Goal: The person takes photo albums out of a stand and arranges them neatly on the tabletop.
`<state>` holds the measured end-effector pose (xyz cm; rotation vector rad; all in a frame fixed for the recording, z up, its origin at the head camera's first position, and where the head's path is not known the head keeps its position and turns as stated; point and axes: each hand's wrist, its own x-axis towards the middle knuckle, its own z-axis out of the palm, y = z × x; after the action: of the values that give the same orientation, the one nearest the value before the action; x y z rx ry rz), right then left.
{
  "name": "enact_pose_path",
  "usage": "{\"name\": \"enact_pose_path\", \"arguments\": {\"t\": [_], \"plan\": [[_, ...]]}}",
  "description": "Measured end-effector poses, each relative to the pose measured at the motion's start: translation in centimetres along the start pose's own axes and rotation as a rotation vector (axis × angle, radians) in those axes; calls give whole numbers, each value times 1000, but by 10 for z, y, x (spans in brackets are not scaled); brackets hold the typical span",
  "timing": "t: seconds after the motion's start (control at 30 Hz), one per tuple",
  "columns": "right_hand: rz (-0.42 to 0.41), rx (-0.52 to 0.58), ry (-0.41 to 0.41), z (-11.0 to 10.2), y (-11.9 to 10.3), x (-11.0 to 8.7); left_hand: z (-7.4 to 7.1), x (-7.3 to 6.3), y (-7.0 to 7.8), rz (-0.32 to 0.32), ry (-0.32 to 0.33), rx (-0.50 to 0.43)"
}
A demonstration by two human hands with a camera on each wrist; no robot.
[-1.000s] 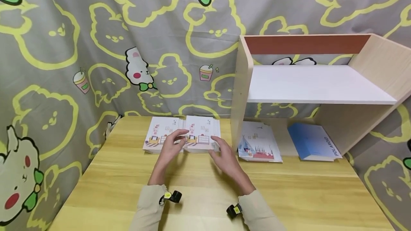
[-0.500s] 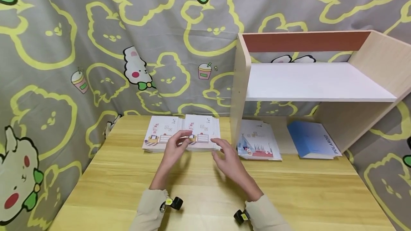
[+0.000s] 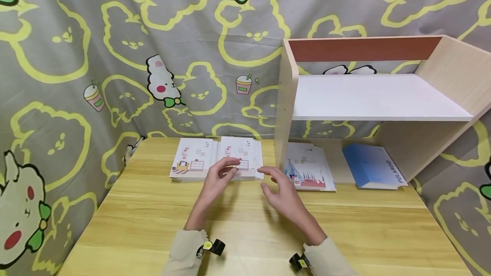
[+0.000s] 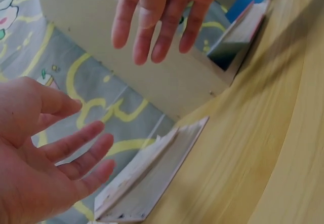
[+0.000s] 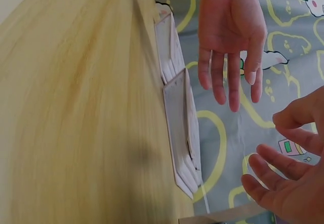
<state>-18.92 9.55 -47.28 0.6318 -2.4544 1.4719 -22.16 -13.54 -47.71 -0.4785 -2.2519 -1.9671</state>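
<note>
My left hand (image 3: 215, 181) hovers at the near edge of two white illustrated books, fingers loosely bent and nothing between them. To its right, my right hand (image 3: 284, 194) is raised over the table with thumb and fingers apart, also bare. Both palms show in the right wrist view, the left hand (image 5: 230, 29) and the right hand (image 5: 291, 165) well apart from the books. The left book (image 3: 192, 159) and the right book (image 3: 235, 146) lie side by side against the curtain, thick page edges facing me. Fingers of my left hand overlap the right book's lower part in the head view.
A wooden shelf unit (image 3: 383, 97) stands at the back right. In its lower compartment lie a white book with a tent picture (image 3: 308, 167) and a blue book marked POLAROID (image 3: 372, 165). A patterned grey curtain (image 3: 215, 33) hangs behind the wooden table (image 3: 153, 220).
Both hands have drifted to the right and slightly back toward me, the right hand farther. More of the left book is uncovered. The books and shelf stay in place.
</note>
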Motion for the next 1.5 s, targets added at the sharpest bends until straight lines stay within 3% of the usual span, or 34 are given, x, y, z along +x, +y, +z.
{"name": "enact_pose_path", "arguments": {"t": [0.23,0.53,0.83,1.0,1.13,1.33,1.5], "plan": [[-29,-4,42,-10,2,-8,12,-3,8,-20,-8,-24],[-91,69,153,-23,7,-16,28,-7,15,-32,18,10],[-92,25,193,-42,14,-22,44,-9,15,52,24,76],[-102,24,232,-51,18,-24,52,-9,15,55,40,51],[-95,34,262,-56,21,-26,60,-10,15,50,29,35],[-51,25,287,-66,3,-29,70,-11,13,11,10,3],[-18,46,284,-68,27,-33,77,-13,11,3,-7,-10]]}}
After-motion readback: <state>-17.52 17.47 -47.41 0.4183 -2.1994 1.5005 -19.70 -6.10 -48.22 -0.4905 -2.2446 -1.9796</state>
